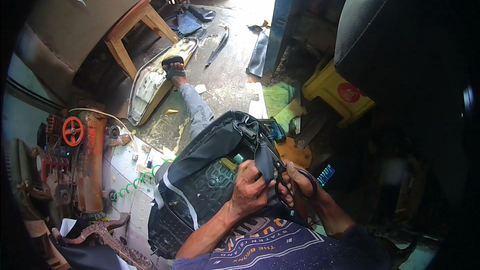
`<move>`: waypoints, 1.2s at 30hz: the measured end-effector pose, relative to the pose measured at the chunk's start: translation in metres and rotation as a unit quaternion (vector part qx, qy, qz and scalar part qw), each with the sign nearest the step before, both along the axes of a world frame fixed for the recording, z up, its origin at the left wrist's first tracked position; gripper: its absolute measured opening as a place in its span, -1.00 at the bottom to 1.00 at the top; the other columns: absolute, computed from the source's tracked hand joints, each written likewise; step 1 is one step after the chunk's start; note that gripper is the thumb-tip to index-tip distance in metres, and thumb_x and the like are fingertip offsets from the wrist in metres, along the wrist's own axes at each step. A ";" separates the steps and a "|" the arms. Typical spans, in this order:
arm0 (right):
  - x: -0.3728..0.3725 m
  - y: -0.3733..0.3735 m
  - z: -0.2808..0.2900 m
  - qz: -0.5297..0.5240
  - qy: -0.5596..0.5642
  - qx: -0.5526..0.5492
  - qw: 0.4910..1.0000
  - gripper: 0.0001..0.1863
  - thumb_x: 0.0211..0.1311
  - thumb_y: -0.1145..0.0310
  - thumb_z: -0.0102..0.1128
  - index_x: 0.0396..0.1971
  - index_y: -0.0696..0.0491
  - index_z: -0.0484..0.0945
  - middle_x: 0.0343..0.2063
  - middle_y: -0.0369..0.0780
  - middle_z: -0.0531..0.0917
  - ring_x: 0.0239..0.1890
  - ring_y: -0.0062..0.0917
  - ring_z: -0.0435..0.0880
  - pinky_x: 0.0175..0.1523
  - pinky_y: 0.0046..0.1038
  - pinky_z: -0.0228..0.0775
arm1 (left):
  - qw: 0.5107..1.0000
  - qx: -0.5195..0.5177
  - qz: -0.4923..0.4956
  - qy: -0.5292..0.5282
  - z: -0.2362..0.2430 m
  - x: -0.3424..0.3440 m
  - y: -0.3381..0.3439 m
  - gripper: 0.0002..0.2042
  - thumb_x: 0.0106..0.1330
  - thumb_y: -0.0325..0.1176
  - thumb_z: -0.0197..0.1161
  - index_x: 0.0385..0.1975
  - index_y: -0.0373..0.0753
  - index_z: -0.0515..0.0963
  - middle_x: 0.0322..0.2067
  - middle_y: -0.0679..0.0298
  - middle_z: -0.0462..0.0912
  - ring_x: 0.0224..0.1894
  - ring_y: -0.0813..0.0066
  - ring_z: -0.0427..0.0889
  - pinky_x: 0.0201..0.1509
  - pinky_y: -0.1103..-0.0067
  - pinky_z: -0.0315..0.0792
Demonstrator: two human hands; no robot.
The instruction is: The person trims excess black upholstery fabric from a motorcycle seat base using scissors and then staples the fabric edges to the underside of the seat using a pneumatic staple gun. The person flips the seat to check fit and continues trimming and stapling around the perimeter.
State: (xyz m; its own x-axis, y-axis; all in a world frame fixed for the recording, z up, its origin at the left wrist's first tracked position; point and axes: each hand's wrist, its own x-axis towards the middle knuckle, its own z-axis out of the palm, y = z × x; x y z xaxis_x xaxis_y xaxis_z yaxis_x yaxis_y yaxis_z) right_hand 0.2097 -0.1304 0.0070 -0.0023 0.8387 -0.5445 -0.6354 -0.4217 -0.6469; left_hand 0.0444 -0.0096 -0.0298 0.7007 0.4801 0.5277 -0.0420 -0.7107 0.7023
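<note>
Across my lap lies an upturned motorcycle seat, its black ribbed plastic base (215, 176) facing up. Black vinyl cover (202, 151) stands up loosely around the base's edge, with a pale strip along one side. My left hand (250, 186) is closed, pinching a fold of this vinyl near the right end of the seat. Close beside it, my right hand (299, 180) grips black-handled scissors (311, 184) by their finger loops. The blades point up and away along the vinyl's edge. Whether they are cutting at this instant is hard to make out.
Another seat base (150, 87) lies on the floor under my foot, beside a wooden stool (125, 27). Dark vinyl scraps (187, 22) litter the far floor. At left stands a rusty compressor (90, 160) with a green coiled hose (132, 186). A yellow plastic stool (332, 95) is at right.
</note>
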 end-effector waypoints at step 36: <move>0.070 -0.061 -0.034 0.053 0.363 0.022 0.930 -0.13 0.45 -0.56 -0.35 -0.26 0.05 0.52 -0.55 -0.25 0.51 -0.69 -0.53 0.49 -0.65 -0.50 0.34 | 0.993 0.009 -0.069 -0.098 0.022 0.065 -0.040 -0.80 0.13 -0.45 0.44 -0.30 -0.41 0.63 -0.06 -0.09 0.57 0.15 -0.27 0.64 0.38 0.03 0.49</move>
State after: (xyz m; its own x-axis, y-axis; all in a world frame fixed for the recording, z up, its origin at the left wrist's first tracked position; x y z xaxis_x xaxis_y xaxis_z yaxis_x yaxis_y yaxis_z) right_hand 0.2794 -0.1909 -0.0274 -0.4403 0.8342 -0.3320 -0.8677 -0.4904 -0.0814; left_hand 0.1092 -0.0497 -0.0082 0.6414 0.3770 0.6682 -0.2746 -0.7005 0.6588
